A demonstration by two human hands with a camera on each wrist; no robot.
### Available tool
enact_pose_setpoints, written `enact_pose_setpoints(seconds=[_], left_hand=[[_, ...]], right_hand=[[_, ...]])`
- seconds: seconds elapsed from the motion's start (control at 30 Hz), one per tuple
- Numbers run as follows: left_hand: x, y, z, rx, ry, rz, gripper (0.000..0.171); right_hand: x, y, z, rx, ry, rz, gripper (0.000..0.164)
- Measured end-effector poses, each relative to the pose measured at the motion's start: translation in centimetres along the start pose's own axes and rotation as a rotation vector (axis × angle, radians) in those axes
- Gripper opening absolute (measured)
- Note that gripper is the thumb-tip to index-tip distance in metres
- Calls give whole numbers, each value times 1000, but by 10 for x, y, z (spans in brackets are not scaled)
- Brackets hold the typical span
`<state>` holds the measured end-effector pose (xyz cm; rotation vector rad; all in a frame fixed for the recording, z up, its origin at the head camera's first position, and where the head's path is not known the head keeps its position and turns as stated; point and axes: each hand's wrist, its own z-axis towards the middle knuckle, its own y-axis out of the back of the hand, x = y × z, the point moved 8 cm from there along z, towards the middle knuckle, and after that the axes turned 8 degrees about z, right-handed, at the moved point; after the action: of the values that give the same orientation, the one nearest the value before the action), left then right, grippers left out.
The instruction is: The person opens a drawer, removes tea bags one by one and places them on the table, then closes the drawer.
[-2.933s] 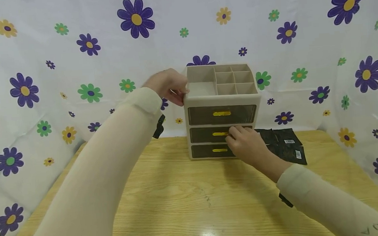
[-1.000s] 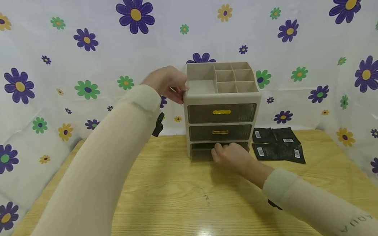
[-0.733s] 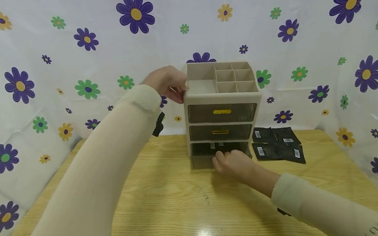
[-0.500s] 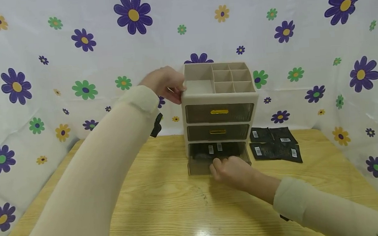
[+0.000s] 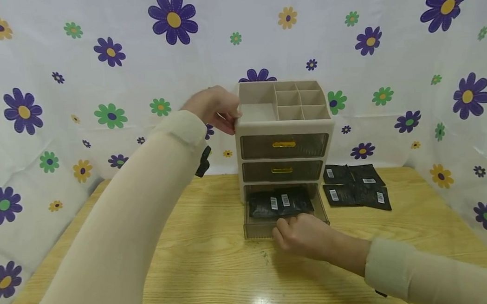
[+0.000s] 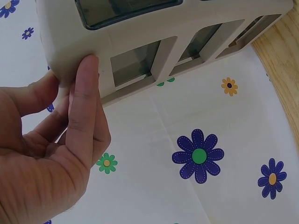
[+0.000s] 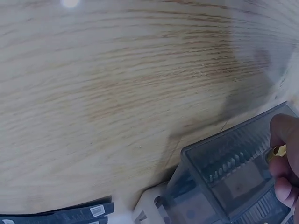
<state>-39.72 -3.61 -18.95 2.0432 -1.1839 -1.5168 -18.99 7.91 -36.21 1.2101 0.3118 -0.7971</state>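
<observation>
A beige desktop drawer organizer [image 5: 285,127] with smoky see-through drawers stands at the back of the table. Its top left edge is pinched between thumb and fingers of my left hand [image 5: 219,108], as the left wrist view shows close up. My right hand [image 5: 305,235] grips the gold handle [image 7: 281,150] of the bottom drawer [image 5: 257,229], which is pulled well out. Black packets [image 5: 261,205] with white barcode labels lie flat inside this drawer. In the head view my right fingers hide its handle. The upper two drawers are closed.
Several more black packets [image 5: 341,195] with barcode labels lie on the wooden table [image 5: 204,266], right of the organizer. Divided compartments [image 5: 303,98] form the organizer's top. A white flowered curtain [image 5: 135,19] hangs behind and at both sides.
My right hand went from the middle drawer's handle down to the bottom one, then drew that drawer toward me, bringing the packets inside into view. The left hand stays on the organizer's edge.
</observation>
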Motion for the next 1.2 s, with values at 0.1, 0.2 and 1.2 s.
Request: enact_pose_setpoints(seconds=[0.1,0.2,1.2], left_hand=[[-1,-1,0,-2,-2,-1,27],[-1,-1,1,-6,1,0,27],[1,0,5,3,-2,-12,25]], right_hand=[[-2,3,-2,-16,22,17,43],[-9,10,-1,-80,44,84,41],[-86,-85,-20,561,-394,452,12]])
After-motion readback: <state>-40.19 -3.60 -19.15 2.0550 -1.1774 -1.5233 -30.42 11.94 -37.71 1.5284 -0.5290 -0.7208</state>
